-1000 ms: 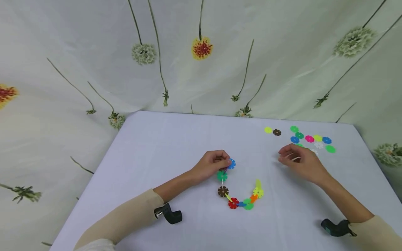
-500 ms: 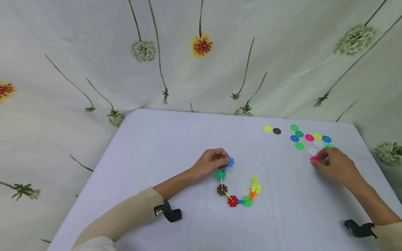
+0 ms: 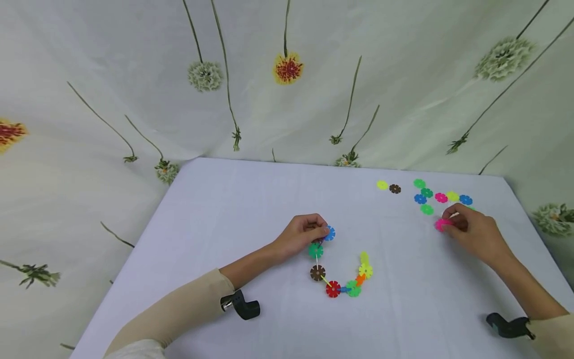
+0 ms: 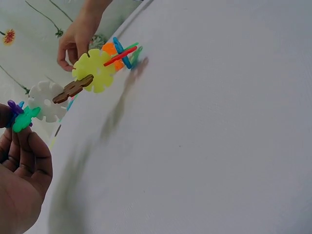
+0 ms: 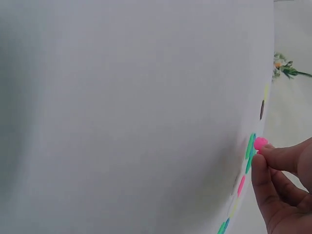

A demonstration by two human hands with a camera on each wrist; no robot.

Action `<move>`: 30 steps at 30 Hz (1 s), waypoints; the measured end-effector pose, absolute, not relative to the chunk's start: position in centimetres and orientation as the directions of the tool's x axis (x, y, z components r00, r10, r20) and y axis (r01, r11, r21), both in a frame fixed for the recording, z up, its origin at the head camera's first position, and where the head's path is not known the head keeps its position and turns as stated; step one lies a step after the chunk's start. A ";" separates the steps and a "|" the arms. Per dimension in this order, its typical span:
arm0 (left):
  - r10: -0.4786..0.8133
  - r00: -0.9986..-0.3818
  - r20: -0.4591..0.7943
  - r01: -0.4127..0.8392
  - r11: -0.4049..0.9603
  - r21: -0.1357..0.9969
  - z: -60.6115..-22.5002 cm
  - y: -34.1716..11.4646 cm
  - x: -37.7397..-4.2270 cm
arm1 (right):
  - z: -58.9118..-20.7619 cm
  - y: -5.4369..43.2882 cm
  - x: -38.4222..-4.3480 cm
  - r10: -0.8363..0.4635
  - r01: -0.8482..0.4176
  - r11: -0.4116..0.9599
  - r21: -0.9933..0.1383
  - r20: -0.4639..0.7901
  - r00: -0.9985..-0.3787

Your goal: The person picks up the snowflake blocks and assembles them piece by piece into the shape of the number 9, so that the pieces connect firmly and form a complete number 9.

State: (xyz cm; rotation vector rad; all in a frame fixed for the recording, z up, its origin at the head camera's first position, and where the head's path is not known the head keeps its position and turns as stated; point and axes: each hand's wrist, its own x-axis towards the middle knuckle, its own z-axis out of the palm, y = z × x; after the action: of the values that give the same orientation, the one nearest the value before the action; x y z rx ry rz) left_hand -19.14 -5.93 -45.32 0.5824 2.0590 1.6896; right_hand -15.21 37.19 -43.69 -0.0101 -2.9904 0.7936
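Beige sleeves [image 3: 179,308] and curved black wrist cameras [image 3: 246,306]

From the left grip [image 3: 300,234], the chain [image 3: 333,289] is running toward the near side, then bending right. Farther right on the surface [image 3: 242,204], loose discs [image 3: 427,209] are lying; before them, one disc [image 3: 441,225] is sitting in the right grip [image 3: 477,234]. Behind, a cloth [image 3: 251,109] is hanging.

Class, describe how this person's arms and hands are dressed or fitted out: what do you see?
The left hand and right hand are gloveless. The left sleeve and right sleeve are plain beige; white fabric shows at the left one's upper end. A curved black device sits at the left cuff, a similar dark device at the right.
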 end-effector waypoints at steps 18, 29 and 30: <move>0.558 -0.828 -0.048 0.061 0.176 0.982 -45.4 -5.5 -19.0 | -42.6 25.0 -15.1 -0.264 -0.317 0.730 -0.605 0.177 -0.948; 0.552 -0.832 -0.053 0.043 0.160 0.986 -45.3 -5.4 -18.9 | -43.2 20.2 -15.2 -0.353 -0.446 0.529 -0.722 0.291 -0.889; 0.553 -0.831 -0.050 0.043 0.154 0.987 -45.3 -5.4 -18.9 | -43.2 20.0 -15.2 -0.360 -0.455 0.518 -0.725 0.298 -0.884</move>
State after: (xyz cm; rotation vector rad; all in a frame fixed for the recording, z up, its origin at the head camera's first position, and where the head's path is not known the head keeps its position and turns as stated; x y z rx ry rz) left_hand -18.89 -5.39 -45.31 0.5677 2.0357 1.7204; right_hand -15.20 19.95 -43.19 0.7119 -2.6395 1.3104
